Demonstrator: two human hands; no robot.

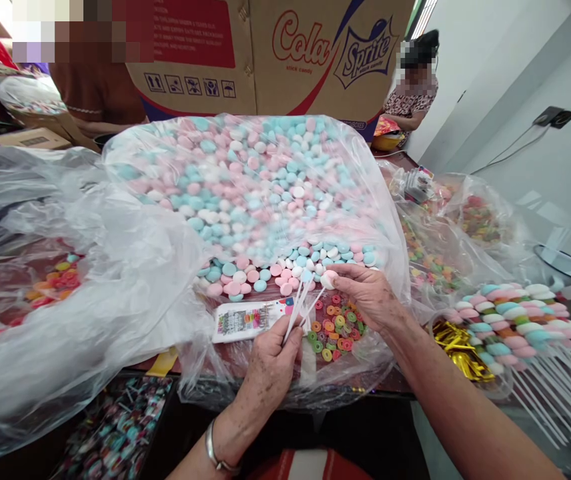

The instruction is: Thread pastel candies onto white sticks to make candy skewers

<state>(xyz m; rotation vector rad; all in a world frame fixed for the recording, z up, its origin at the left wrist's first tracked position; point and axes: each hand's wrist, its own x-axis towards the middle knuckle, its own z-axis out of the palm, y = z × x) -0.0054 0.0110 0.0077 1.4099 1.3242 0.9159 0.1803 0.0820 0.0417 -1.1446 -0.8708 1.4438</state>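
My left hand is closed around several thin white sticks, which fan upward. A whitish-pink marshmallow is pinched between the thumb and fingers of my right hand, at the tip of one stick. Whether the stick has entered it I cannot tell. Just beyond my hands, pink, blue and white marshmallows spill from a large clear plastic bag full of them. Below my right hand lie colourful gummy rings. A printed white packet lies beside my left hand.
Finished marshmallow skewers and gold ties stand at the right. Behind the bag is a big cardboard box. Crumpled plastic covers the left. Wrapped sweets fill a space below the table. Two other people sit farther back.
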